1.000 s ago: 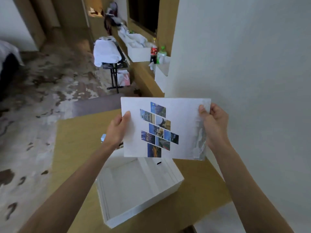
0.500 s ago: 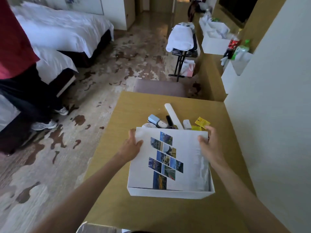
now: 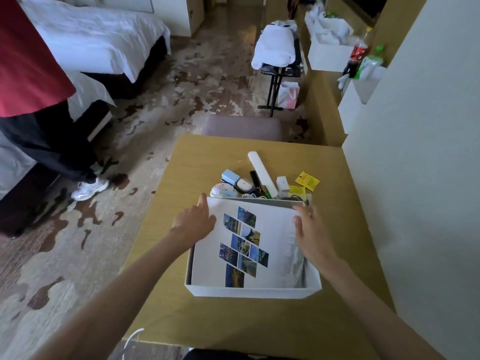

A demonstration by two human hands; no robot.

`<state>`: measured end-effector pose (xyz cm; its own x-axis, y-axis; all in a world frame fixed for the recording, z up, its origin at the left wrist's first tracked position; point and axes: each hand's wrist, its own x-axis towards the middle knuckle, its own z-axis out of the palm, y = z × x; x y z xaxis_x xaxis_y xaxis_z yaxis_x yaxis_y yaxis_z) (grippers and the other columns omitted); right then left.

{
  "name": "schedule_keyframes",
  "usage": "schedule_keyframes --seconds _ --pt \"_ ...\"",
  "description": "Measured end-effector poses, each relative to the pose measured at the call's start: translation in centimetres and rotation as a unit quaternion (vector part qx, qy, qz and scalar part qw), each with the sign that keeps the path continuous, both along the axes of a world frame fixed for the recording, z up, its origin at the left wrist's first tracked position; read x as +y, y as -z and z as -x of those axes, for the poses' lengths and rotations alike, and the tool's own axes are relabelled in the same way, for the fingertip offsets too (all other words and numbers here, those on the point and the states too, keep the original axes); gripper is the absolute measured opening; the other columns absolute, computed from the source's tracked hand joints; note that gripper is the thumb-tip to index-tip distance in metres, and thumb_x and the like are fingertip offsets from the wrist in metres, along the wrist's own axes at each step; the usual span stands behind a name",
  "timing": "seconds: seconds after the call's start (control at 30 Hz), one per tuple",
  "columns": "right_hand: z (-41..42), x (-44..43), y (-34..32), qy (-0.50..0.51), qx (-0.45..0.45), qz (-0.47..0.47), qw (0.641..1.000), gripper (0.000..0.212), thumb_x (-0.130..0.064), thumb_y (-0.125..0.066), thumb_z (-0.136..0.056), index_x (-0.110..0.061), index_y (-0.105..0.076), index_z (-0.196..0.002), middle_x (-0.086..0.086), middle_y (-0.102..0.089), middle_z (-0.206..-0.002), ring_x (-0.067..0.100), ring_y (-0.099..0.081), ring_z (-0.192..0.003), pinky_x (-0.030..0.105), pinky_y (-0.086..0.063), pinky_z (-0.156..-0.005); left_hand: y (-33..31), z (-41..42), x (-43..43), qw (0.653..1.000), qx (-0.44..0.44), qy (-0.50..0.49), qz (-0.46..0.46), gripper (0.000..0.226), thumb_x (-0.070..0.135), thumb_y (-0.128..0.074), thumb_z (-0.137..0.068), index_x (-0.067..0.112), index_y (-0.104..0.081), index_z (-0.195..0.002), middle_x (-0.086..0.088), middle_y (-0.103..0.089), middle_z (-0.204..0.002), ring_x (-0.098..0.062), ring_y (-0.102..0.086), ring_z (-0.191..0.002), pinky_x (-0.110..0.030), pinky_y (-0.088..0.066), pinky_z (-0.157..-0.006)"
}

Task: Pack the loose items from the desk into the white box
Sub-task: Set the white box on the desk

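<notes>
The white box (image 3: 249, 292) stands open on the wooden desk (image 3: 202, 157). A white sheet with photo tiles (image 3: 278, 229) lies tilted inside it, its left edge raised over the box wall. My left hand (image 3: 193, 220) grips that raised left edge, thumb on top. My right hand (image 3: 310, 229) hovers over the sheet's right edge with fingers apart. Beyond the box lie loose items: a long white bar (image 3: 259, 172), a light blue device (image 3: 230, 176), a small white block (image 3: 282, 183), yellow packets (image 3: 307, 181), a round white case (image 3: 220, 190) and a black stick (image 3: 254, 178).
A white wall (image 3: 415, 165) runs close along the desk's right side. A padded stool (image 3: 242, 127) sits at the desk's far edge. A person in a red top (image 3: 31, 68) stands on the carpet at left, near the beds. Bottles (image 3: 359, 55) and a luggage rack (image 3: 279, 63) are farther back.
The sheet has come down from in front of me into the box. My right hand has let go of its edge and spread. The head camera has tilted down over the desk.
</notes>
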<state>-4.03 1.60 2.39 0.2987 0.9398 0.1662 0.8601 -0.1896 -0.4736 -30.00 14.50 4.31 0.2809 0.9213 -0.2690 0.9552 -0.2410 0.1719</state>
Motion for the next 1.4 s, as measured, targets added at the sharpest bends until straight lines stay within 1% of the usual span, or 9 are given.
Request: schedule_keyframes --seconds 0.2,0.37,0.6,0.7,0.8,0.9,1.07,1.17,1.4 --pt "0.8 0.1 0.6 0.033 -0.001 -0.028 0.999 0.029 -0.025 -0.049 -0.098 -0.017 -0.052 -0.126 0.008 -0.054 -0.122 0.011 -0.059 -0.078 0.022 -0.055 -0.059 -0.6 -0.7 1.0 0.996 0.078 0.033 -0.006 0.052 0.031 -0.039 -0.093 0.008 -0.021 -0.136 -0.011 -0.065 -0.092 -0.029 -0.060 -0.074 -0.035 -0.047 -0.066" --pt "0.6 0.8 1.6 -0.005 -0.083 -0.031 0.996 0.028 -0.023 -0.059 -0.092 -0.015 -0.061 -0.118 0.006 -0.059 -0.120 0.024 -0.046 -0.121 0.052 -0.040 -0.106 -0.3 -1.2 1.2 0.985 0.150 0.083 0.006 0.046 0.029 -0.034 -0.095 0.006 -0.037 -0.134 -0.011 -0.064 -0.112 -0.027 -0.065 -0.095 -0.034 -0.051 -0.077" --pt "1.1 0.6 3.1 -0.078 -0.162 0.026 0.983 0.030 -0.020 -0.061 -0.090 -0.015 -0.064 -0.119 0.005 -0.057 -0.125 0.024 -0.049 -0.123 0.041 -0.038 -0.110 1.9 -1.4 -0.5 0.954 0.131 0.249 -0.102 0.033 0.032 -0.042 -0.094 0.013 -0.048 -0.120 -0.006 -0.067 -0.101 -0.021 -0.065 -0.086 -0.032 -0.051 -0.069" --pt "2.0 0.6 3.9 -0.138 -0.148 0.093 0.975 0.041 -0.032 -0.054 -0.094 -0.021 -0.052 -0.133 0.005 -0.045 -0.143 0.023 -0.039 -0.133 0.037 -0.039 -0.110 3.6 -1.4 -1.4 0.938 0.107 0.326 -0.035 0.058 0.046 -0.059 -0.084 0.016 -0.042 -0.131 -0.009 -0.057 -0.122 -0.025 -0.056 -0.107 -0.039 -0.050 -0.081" --pt "2.7 0.2 4.6 -0.204 -0.119 0.252 0.939 0.077 -0.052 -0.060 -0.086 -0.028 -0.024 -0.149 0.006 -0.007 -0.161 0.028 -0.009 -0.147 0.046 -0.020 -0.117 5.4 -0.9 -2.0 0.920 0.163 0.348 0.069 0.101 0.060 -0.072 -0.067 0.023 -0.021 -0.146 -0.010 -0.023 -0.153 -0.032 -0.029 -0.136 -0.052 -0.042 -0.099" --pt "2.9 -0.5 4.9 -0.245 -0.136 0.331 0.901 0.090 -0.054 -0.063 -0.083 -0.027 -0.012 -0.152 0.007 0.005 -0.162 0.029 0.003 -0.148 0.051 -0.011 -0.119 7.0 -0.5 -2.5 0.910 0.206 0.350 0.079 0.117 0.058 -0.077 -0.062 0.028 -0.005 -0.149 -0.009 0.002 -0.159 -0.035 -0.005 -0.144 -0.059 -0.033 -0.107" --pt "1.5 0.0 4.0 -0.185 -0.155 0.128 0.962 0.047 -0.030 -0.057 -0.093 -0.016 -0.048 -0.137 0.011 -0.036 -0.152 0.028 -0.027 -0.143 0.045 -0.029 -0.116 5.5 -0.3 -1.5 0.911 0.107 0.390 -0.085 0.080 0.035 -0.068 -0.080 0.022 -0.024 -0.146 -0.010 -0.019 -0.157 -0.030 -0.016 -0.145 -0.050 -0.019 -0.115" --pt "-0.4 2.8 2.7 -0.127 -0.224 0.005 0.966 0.038 -0.017 -0.062 -0.087 -0.011 -0.059 -0.125 0.013 -0.051 -0.136 0.030 -0.041 -0.132 0.048 -0.036 -0.110 3.4 -1.2 0.7 0.928 0.009 0.318 -0.197 0.068 0.027 -0.060 -0.086 0.018 -0.028 -0.145 -0.010 -0.023 -0.156 -0.030 -0.020 -0.144 -0.047 -0.016 -0.116" --pt "-2.3 4.5 2.5 -0.074 -0.142 0.095 0.983 0.048 -0.026 -0.054 -0.094 -0.019 -0.039 -0.139 0.010 -0.049 -0.132 0.027 -0.043 -0.124 0.040 -0.041 -0.101 2.8 -4.1 2.4 0.978 0.056 0.180 -0.093 0.053 0.039 -0.047 -0.091 0.016 -0.035 -0.137 -0.009 -0.051 -0.135 -0.028 -0.048 -0.121 -0.042 -0.034 -0.106"
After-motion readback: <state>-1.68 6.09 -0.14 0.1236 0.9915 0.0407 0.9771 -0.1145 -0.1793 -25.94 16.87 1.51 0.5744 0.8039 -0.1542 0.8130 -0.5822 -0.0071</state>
